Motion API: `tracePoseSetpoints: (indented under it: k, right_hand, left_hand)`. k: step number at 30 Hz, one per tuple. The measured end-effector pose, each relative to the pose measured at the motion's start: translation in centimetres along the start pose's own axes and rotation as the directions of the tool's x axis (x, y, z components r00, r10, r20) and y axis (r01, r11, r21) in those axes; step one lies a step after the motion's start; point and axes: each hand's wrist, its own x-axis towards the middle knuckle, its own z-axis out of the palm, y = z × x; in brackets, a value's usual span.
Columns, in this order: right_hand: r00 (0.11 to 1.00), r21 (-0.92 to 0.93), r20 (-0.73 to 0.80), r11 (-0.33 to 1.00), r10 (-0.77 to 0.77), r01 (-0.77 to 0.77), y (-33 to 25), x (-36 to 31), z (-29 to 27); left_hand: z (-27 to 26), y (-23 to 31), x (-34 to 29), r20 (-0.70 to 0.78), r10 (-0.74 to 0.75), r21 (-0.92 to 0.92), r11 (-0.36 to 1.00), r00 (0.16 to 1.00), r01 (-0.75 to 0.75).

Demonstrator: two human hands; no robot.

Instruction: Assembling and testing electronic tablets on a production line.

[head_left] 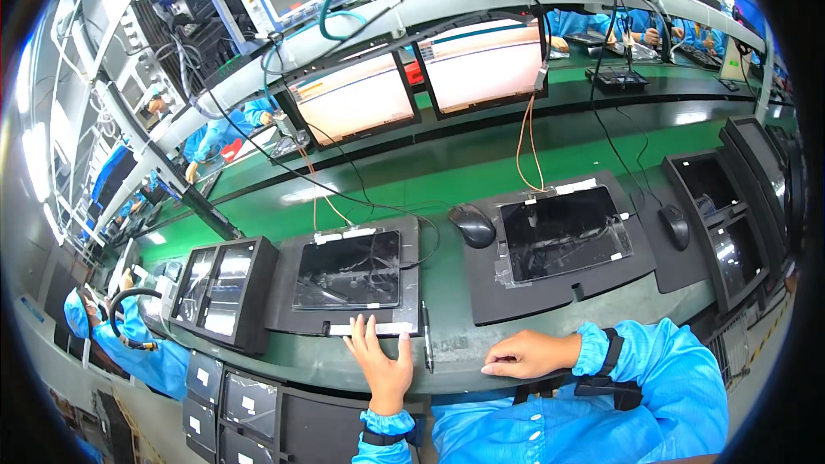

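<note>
My left hand (379, 368) is open, its fingers spread and fingertips at a white strip (391, 328) along the front edge of the left black mat (284, 314). On that mat lies a dark flat screen panel (349, 268) with clear film at its edges, just beyond my fingers. My right hand (531, 354) rests by the bench's front edge, fingers loosely curled together, nothing visible in them. A black pen (427, 339) lies between my hands. A second screen panel (563, 232) lies on the right black mat (516, 296), beyond my right hand.
Two monitors (352, 99) (483, 64) stand behind the panels, with thin cables hanging down. Two black mice (473, 225) (675, 228) sit beside the right panel. Black trays with panels stand at left (221, 292) and right (718, 228). A co-worker in blue (137, 348) is at far left.
</note>
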Motion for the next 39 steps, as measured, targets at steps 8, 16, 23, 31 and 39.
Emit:
tracePoseSetpoints:
  k: [8,16,23,31,39]
  right_hand:
    - [0.995,0.012,0.007,0.995,-0.104,0.104,-0.2,0.6,-0.2]
    - [0.986,-0.028,-0.017,0.986,-0.164,0.164,-0.1,0.3,0.1]
    - [0.983,-0.057,-0.018,0.982,-0.183,0.182,0.4,0.4,0.3]
    - [0.974,-0.052,-0.049,0.975,-0.221,0.218,1.1,-0.2,0.5]
    - [0.959,-0.091,-0.022,0.956,-0.281,0.278,1.2,0.5,1.1]
  left_hand:
    - [-0.4,1.4,0.3,0.072,-0.080,0.189,0.980,0.994,0.065]
    - [-0.3,0.9,0.2,0.078,-0.058,0.202,0.979,0.995,0.041]
    - [-0.1,0.9,0.1,0.097,-0.046,0.240,0.970,0.994,0.021]
    - [0.4,1.4,0.3,0.149,-0.075,0.245,0.969,0.986,0.037]
    - [0.2,0.5,0.2,0.121,-0.057,0.308,0.951,0.991,0.017]
